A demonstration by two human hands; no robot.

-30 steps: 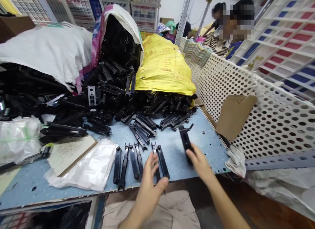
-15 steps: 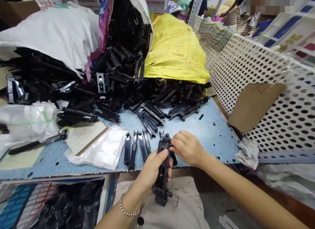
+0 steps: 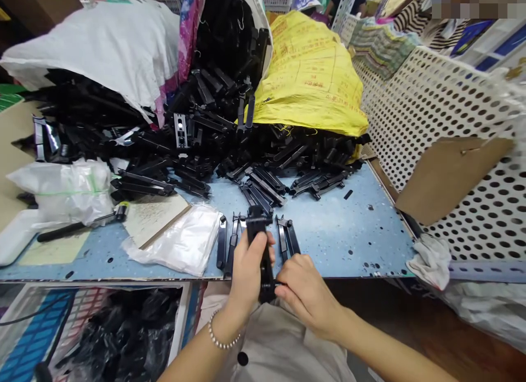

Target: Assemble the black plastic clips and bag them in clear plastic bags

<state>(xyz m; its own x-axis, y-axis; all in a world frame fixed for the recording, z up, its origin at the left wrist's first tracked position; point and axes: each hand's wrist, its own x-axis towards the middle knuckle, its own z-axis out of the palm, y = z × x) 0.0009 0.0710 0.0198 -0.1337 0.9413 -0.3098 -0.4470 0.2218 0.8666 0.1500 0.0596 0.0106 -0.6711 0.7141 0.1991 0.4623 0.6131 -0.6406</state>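
Over the near edge of the speckled blue tabletop (image 3: 341, 234), the left hand (image 3: 246, 267) grasps a long black slotted bar (image 3: 266, 272); the right hand (image 3: 308, 291) pinches its near end (partly finger-hidden). Slim black strips (image 3: 282, 239) lie left and right.

From here I see a speckled blue tabletop (image 3: 329, 234) stretching across mid-frame. Black parts (image 3: 201, 91) heap along its back; a few slim black pieces (image 3: 222, 242) lie near the front edge, centre. Left of centre, flat clear bags (image 3: 193, 234); farther left, a green-banded plastic bundle (image 3: 66, 191); at right, a crumpled rag (image 3: 431, 258).
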